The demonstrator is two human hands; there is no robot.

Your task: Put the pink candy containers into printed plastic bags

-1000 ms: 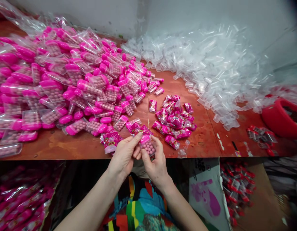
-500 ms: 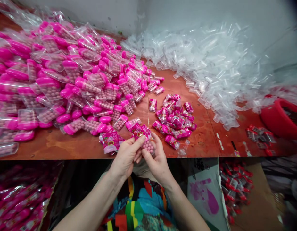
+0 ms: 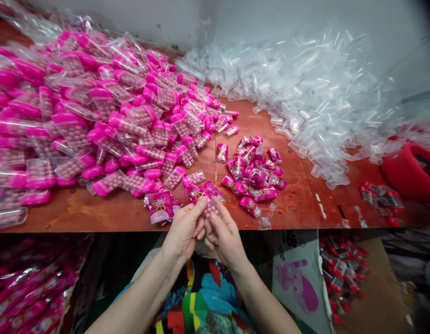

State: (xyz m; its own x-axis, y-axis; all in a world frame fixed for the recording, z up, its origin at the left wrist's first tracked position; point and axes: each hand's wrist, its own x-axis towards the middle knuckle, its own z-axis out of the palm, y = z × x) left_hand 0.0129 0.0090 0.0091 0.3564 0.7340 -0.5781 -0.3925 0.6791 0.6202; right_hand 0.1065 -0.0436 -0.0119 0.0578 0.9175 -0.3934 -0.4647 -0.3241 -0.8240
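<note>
At the table's front edge, a small transparent candy container (image 3: 210, 209) of pink balls is pinched between my two hands, with a pink printed sleeve (image 3: 209, 189) around its far end. My left hand (image 3: 183, 229) is closed, thumb pressed on the sleeve and container. Closed too, my right hand (image 3: 224, 232) grips the container from the other side; its curled fingers are partly hidden. Just left of my hands lie flat pink printed sleeves (image 3: 159, 206). Beyond and to the right sits a small heap of sleeved containers (image 3: 258, 176).
A large pile of pink-capped containers (image 3: 106, 116) covers the table's left. Empty transparent containers (image 3: 298, 93) are heaped at back right. A red bowl (image 3: 406, 174) stands far right beside small red-capped items (image 3: 380, 197). Below the edge are boxes, one holding pink packs (image 3: 30, 287).
My right hand's fingers have curled in closer under the container, and both hands have drawn together. The view has shifted very slightly; the piles look the same.
</note>
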